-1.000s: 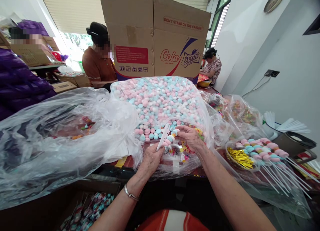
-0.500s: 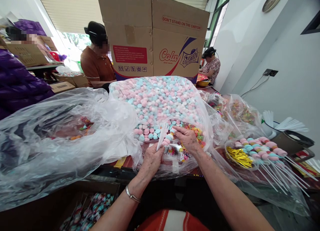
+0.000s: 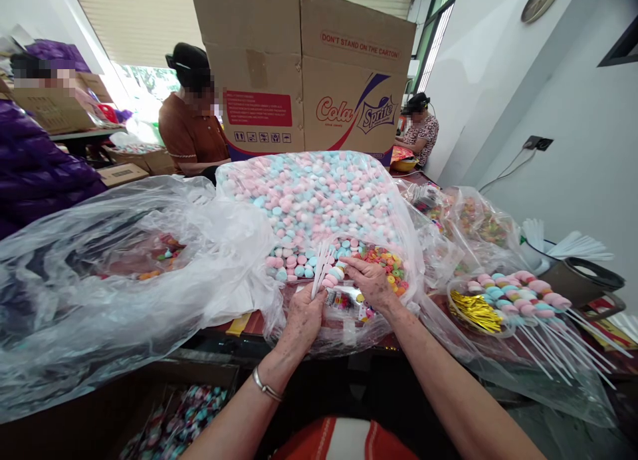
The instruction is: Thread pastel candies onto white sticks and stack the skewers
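Observation:
My left hand [image 3: 303,319] is closed round a small fan of white sticks [image 3: 321,264] that point up and away from me. One of them carries pink, white and blue marshmallows [image 3: 331,278] and leans to the right. At its upper end, the fingertips of my right hand [image 3: 371,284] pinch the top of the row; what exactly sits between them is hidden. Just beyond both hands lie loose pink and blue marshmallows [image 3: 299,260] in an opened clear bag. Colourful ring-shaped candies [image 3: 393,266] are heaped beyond my right hand.
A large carton [image 3: 259,61] stands behind the marshmallow bag. Crumpled clear plastic [image 3: 199,280] covers the left. Finished marshmallow sticks [image 3: 523,297] rest beside gold ties [image 3: 476,312] on the right, near a grey jug [image 3: 573,277]. A box [image 3: 174,420] sits below left. Co-workers sit beyond.
My right hand has come slightly down and left along the marshmallow stick, and its fingers sit closer to the row. My left hand keeps its grip on the sticks.

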`<state>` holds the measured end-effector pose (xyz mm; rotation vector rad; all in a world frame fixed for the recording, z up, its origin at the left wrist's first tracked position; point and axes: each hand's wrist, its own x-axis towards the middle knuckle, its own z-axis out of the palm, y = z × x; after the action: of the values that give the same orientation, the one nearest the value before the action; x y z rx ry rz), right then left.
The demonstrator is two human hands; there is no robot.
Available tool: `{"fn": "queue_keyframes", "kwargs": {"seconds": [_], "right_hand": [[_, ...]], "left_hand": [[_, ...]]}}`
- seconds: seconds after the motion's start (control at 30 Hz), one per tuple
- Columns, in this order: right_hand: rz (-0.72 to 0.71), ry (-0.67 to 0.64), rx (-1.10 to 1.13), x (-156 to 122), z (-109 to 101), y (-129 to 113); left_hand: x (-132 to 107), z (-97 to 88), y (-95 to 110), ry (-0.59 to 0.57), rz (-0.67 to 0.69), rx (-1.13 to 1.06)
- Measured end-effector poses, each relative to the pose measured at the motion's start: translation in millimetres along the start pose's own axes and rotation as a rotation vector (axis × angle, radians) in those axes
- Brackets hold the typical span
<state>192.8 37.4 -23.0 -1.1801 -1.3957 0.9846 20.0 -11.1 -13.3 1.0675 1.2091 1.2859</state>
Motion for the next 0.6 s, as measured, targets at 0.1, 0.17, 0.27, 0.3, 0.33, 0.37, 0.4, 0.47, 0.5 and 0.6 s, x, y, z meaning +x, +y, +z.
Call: {"fn": "queue_keyframes", "kwargs": {"seconds": [0.1, 0.17, 0.27, 0.3, 0.33, 0.37, 0.4, 0.47, 0.5, 0.6], "right_hand": [[-0.038, 0.001, -0.030, -1.3, 2.9, -4.0], [-0.058, -0.006, -0.044, -1.5, 4.7, -6.6], [-0.078, -0.025, -0.073, -0.8, 5.1, -9.4], [-0.085, -0.026, -0.081, -0.2, 4.4, -10.3], [-0.090, -0.023, -0.083, 0.7, 3.4, -11.5], [-0.087, -0.020, -0.073, 1.6, 2.1, -13.0], [-0.078, -0.021, -0.049, 2.8, 0.7, -14.8], [-0.066, -0.028, 0.047, 5.0, -1.3, -19.9], [-0.068, -0.027, 0.117, 5.9, -1.5, -22.9], [-0.082, 0.042, 0.346, 5.4, 2.2, -31.7]], "left_hand": [[0.5, 0.4, 0.1, -0.020, 0.018, 0.038], [1.2, 1.0, 0.0, -0.026, 0.028, 0.053], [2.7, 2.4, 0.3, -0.033, 0.039, 0.061], [3.3, 3.2, 0.4, -0.037, 0.038, 0.058], [3.8, 4.2, 0.6, -0.043, 0.035, 0.054], [4.2, 5.4, 0.7, -0.052, 0.028, 0.046], [4.6, 6.9, 0.9, -0.062, 0.020, 0.035], [5.0, 10.2, 1.7, -0.083, 0.003, 0.003], [5.0, 11.9, 2.5, -0.094, -0.006, -0.019], [4.9, 16.4, 6.0, -0.113, -0.026, -0.094]]}}
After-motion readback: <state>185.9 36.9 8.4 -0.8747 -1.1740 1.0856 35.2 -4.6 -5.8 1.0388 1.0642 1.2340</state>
